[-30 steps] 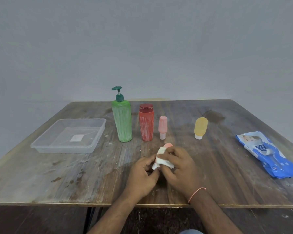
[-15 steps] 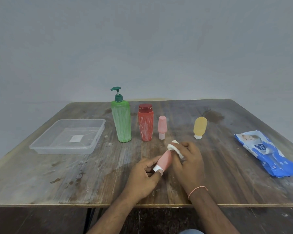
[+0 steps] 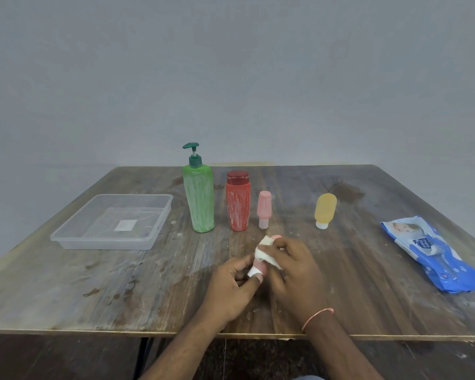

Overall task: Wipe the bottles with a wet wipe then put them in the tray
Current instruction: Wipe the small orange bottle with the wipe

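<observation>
Back over the bottle (image 3: 258, 267) comes the wipe (image 3: 263, 250), right hand (image 3: 294, 272) rubbing, left hand (image 3: 231, 286) pinching its cap end (tray (image 3: 74, 237) next).

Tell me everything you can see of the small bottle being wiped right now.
The held bottle is small and pink, apparently plastic, with a white cap at its near end. It is tilted, cap toward the person, rounded pink end pointing away, above the table in front of the standing bottles. The left hand pinches the cap end; the right hand presses a white wipe around its middle, hiding most of the body. Whether it touches the table cannot be told.
</observation>
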Tool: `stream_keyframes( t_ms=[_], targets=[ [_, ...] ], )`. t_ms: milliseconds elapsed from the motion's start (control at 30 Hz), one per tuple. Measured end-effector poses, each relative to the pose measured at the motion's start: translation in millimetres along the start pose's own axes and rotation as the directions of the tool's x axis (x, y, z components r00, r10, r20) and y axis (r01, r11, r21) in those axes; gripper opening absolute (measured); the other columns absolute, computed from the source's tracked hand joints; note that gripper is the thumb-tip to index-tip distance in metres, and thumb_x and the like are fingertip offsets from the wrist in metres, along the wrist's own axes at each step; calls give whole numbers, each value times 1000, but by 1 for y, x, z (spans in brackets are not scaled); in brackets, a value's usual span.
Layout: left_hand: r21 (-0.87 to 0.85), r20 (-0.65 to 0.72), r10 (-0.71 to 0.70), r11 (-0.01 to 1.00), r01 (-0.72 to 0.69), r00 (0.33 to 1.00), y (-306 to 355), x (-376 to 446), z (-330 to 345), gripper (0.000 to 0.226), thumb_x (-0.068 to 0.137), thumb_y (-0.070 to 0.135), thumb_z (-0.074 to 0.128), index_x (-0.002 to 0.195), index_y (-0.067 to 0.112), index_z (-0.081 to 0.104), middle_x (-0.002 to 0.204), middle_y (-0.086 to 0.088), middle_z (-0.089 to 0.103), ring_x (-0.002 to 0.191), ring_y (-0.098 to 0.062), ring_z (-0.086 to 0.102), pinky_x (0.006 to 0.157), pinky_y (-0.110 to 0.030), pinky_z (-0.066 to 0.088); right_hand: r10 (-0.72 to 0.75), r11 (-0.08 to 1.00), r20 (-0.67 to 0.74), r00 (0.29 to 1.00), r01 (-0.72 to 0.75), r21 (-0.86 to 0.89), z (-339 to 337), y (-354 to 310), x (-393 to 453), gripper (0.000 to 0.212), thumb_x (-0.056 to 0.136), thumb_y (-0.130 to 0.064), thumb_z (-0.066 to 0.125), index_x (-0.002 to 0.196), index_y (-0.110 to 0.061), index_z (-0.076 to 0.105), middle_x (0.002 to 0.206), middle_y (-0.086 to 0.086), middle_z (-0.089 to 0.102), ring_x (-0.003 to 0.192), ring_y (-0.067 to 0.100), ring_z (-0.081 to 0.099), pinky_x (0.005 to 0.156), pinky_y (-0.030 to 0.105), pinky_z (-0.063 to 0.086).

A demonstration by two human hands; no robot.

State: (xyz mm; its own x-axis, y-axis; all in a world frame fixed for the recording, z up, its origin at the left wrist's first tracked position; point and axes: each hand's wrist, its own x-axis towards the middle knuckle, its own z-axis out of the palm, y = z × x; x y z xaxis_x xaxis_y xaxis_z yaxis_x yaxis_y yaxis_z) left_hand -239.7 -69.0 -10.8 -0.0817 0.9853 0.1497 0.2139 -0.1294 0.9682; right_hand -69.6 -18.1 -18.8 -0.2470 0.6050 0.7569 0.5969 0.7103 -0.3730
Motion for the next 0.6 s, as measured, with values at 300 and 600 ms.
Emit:
stream_keyframes(
  t_ms=[300,600],
  targets=[
    [-30,8,-4,1000,4,1000,4,-3,-3,54,96,3,74,136,38,68,127,15,75,116,-6,72,95,-25,59,479,846,-149,865,-410,340,-3,8,11,13,98,-17,76,109,-21,82,93,-10,71,87,5,67,67,7,47],
    [-147,-91,-27,989,13,996,6,-1,-1,45,97,4,74,129,36,68,111,13,81,105,-7,76,88,-20,58,476,766,123,871,-479,428,0,8,5,18,91,-43,80,94,-26,85,82,-15,80,75,8,74,59,22,54]
  ],
)
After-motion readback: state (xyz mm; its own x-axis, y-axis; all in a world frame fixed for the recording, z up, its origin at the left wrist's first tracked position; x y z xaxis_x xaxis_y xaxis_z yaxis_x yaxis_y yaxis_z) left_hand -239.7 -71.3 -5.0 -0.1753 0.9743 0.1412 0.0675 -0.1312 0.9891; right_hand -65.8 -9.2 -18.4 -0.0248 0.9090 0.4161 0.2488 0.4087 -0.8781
